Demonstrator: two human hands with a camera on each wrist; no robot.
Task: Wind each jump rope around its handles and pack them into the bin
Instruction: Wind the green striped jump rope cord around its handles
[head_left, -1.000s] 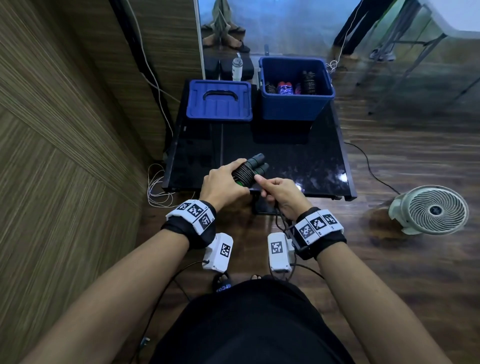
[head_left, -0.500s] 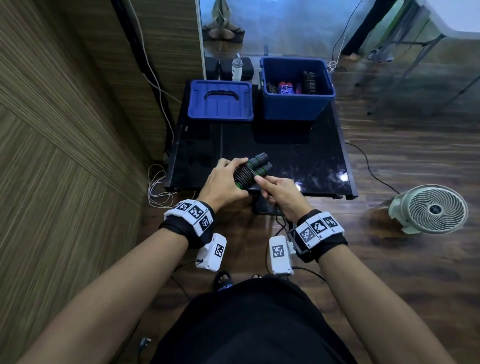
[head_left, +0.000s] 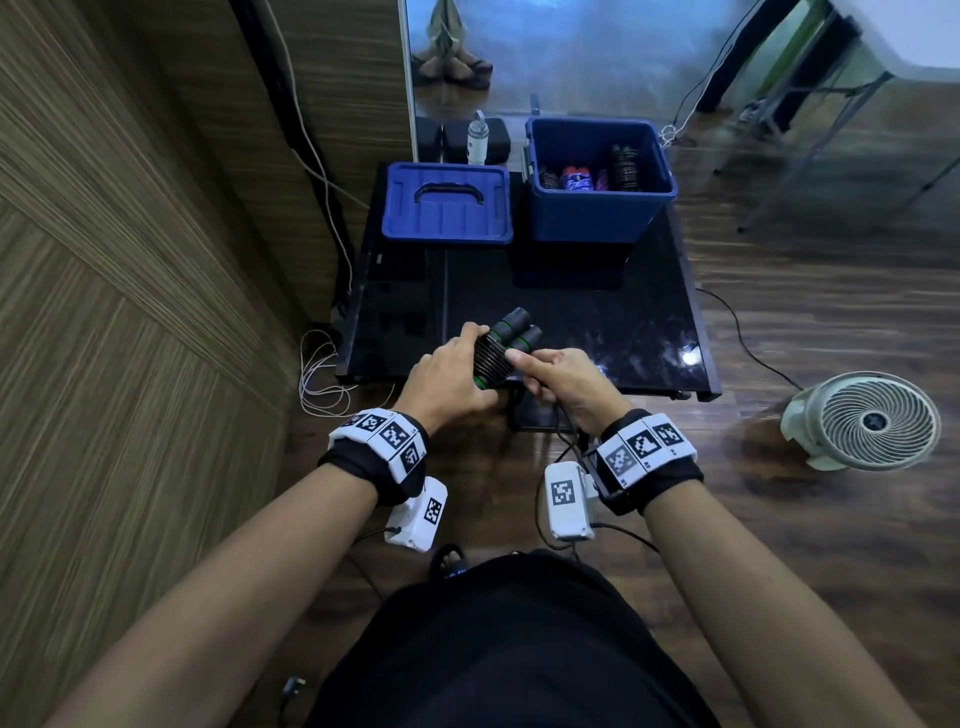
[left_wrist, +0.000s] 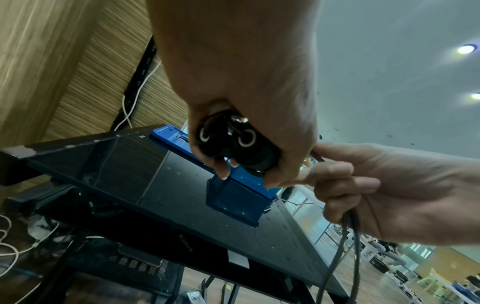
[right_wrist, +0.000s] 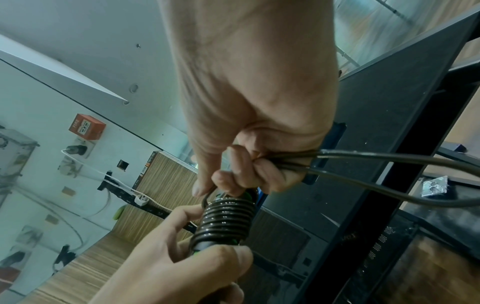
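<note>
My left hand (head_left: 447, 371) grips a pair of black jump rope handles (head_left: 506, 340) with green rings, held side by side over the near edge of the black table (head_left: 597, 322). Several turns of black rope (right_wrist: 224, 218) are coiled around the handles. My right hand (head_left: 563, 384) holds the loose rope (right_wrist: 363, 162) just right of the coil, and the slack hangs down past the table edge. The handle ends (left_wrist: 226, 137) show under my left palm (left_wrist: 233, 72). The open blue bin (head_left: 597, 182) stands at the table's far right with several wound ropes inside.
The blue bin lid (head_left: 447, 205) lies at the table's far left. A wood-panelled wall (head_left: 130, 260) runs along the left. A white floor fan (head_left: 867, 421) sits on the floor to the right. White cables (head_left: 322, 374) lie by the table's left leg.
The head view has shifted slightly. Both hands stay at the handles, with the right hand moving a little around the coil as it holds the rope.
</note>
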